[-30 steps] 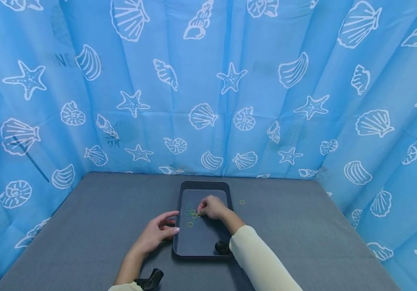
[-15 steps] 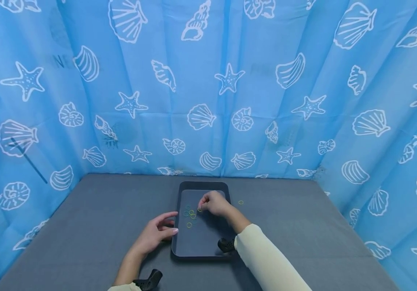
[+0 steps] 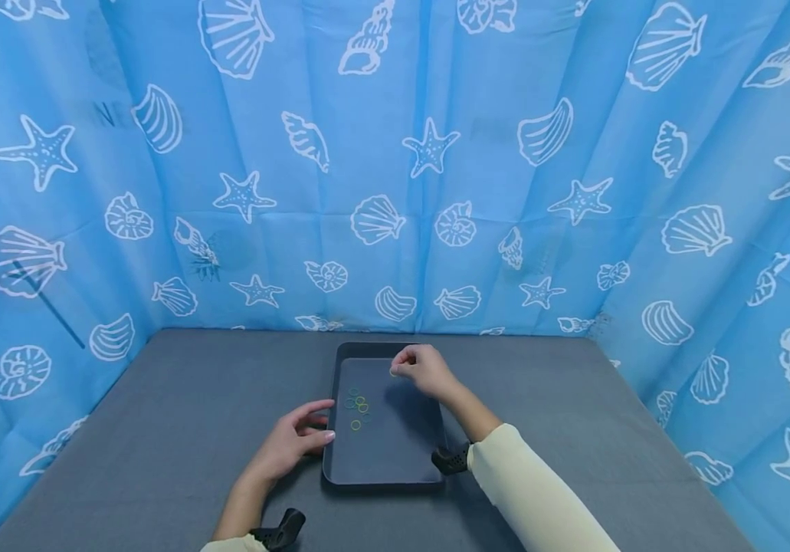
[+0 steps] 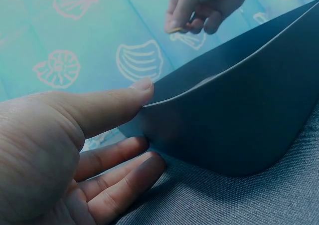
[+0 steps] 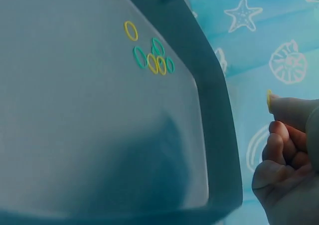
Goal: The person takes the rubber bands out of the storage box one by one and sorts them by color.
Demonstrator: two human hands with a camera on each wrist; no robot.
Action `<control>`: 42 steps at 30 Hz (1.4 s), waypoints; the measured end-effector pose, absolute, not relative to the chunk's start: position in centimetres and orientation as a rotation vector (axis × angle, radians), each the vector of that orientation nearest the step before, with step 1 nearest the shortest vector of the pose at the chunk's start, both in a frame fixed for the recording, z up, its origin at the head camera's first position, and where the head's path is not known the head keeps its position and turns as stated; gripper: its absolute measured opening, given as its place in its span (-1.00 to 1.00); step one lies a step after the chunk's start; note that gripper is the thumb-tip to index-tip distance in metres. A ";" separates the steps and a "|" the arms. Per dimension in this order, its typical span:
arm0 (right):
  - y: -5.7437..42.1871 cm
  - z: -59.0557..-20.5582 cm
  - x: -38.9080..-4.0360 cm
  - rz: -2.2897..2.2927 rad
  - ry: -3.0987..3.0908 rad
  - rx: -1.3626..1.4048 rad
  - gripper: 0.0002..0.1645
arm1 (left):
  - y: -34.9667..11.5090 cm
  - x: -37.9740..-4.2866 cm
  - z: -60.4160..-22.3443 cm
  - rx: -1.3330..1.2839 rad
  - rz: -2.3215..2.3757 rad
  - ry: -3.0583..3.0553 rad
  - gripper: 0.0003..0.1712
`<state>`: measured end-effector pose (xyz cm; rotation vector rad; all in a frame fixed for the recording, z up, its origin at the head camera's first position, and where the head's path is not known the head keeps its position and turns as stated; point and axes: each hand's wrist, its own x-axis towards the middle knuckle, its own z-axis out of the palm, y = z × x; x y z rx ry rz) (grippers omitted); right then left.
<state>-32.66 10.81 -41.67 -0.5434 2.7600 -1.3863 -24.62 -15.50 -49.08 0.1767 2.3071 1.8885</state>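
My right hand (image 3: 429,372) is raised over the far right part of a dark rectangular tray (image 3: 388,456). Between thumb and fingertip it pinches a small yellow rubber band (image 5: 269,101). The left hand (image 3: 291,443) touches the tray's left side; its thumb (image 4: 134,93) lies at the rim and the other fingers are low against the outer wall. Several loose rubber bands lie in the left half of the tray: a yellow band (image 5: 130,31) sits apart, while green bands (image 5: 140,57) and yellow ones cluster together, some overlapping.
A grey cloth-covered table (image 3: 215,383) bears the tray. Behind and beside it hangs a blue curtain (image 3: 395,176) with white shells and starfish. Black wrist-worn devices (image 3: 451,460) stick out near both cuffs.
My right hand has lifted the yellow rubber band away from the cluster and moved it toward the tray's far right. The arm now hides where a yellow band lay on the table. Left hand stays put.
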 end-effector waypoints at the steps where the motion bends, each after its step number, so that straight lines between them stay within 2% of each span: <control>1: 11.1 -41.6 -32.6 -1.394 2.777 -0.522 -0.94 | -15.5 -24.6 -49.1 0.174 1.886 2.311 -0.38; 21: 16.1 -43.6 -32.5 -1.508 2.952 -0.188 -0.91 | -15.3 -24.5 -49.0 0.123 1.864 2.369 -0.41; 42: 19.3 -48.0 -33.1 -1.307 3.043 -0.064 -0.89 | -15.3 -24.6 -49.3 0.113 1.853 2.380 -0.40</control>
